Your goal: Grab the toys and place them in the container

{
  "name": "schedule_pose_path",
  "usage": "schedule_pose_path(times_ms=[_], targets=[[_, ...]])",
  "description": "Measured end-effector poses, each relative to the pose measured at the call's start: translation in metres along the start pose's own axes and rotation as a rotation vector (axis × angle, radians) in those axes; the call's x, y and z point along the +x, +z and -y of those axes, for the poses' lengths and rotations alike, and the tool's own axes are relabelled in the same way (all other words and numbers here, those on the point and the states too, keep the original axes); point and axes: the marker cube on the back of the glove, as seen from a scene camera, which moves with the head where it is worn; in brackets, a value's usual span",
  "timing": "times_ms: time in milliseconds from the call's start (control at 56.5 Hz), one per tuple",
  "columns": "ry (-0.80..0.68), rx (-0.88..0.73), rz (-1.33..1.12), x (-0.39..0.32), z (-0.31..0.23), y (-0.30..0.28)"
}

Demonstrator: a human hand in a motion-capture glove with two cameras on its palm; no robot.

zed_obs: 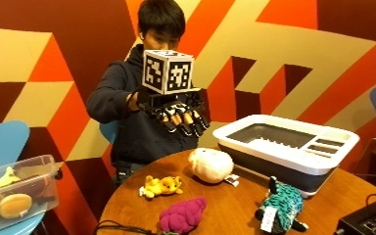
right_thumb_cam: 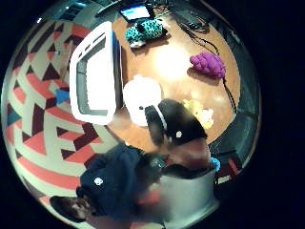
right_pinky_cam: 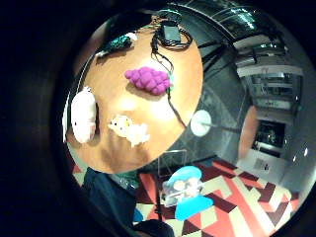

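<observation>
Above the near edge of the round wooden table (zed_obs: 240,205), on the person's side, the black-gloved right hand (zed_obs: 178,113) is held raised with its fingers hanging relaxed and apart, and nothing is held in it. Four toys are counted on the tabletop, none yet in the container: one white round plush toy (zed_obs: 210,164) near the person's edge, touching or just beside the white-rimmed dark plastic container (zed_obs: 286,147); one small yellow plush animal (zed_obs: 160,186) beside it; one purple bumpy grape-shaped plush (zed_obs: 182,215) nearer the opposite edge; one teal black-patterned plush creature (zed_obs: 280,208) by the container's outer wall. One container is counted, standing at the table's edge, with its main compartment seemingly empty.

Several risks can be judged. The white plush is bulky and rounded, so it may be squeezed out of a partial grasp and rolled off the edge. The yellow toy lies close to that edge and may be nudged off during a reach. Black cables (right_pinky_cam: 170,86) run beside the purple plush and may be snagged or dragged along when it is lifted
</observation>
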Motion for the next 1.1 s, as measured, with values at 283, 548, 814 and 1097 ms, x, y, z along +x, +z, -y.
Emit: schedule_pose_path(times_ms=[283,548,814,1097], targets=[[0.017,0.015,0.014,0.014,0.019,0.007],[0.017,0.000,0.077,0.037,0.066,0.046],[0.012,-0.062,0.130,0.052,0.102,0.110],[0.027,-0.086,0.077,0.058,0.120,0.151]])
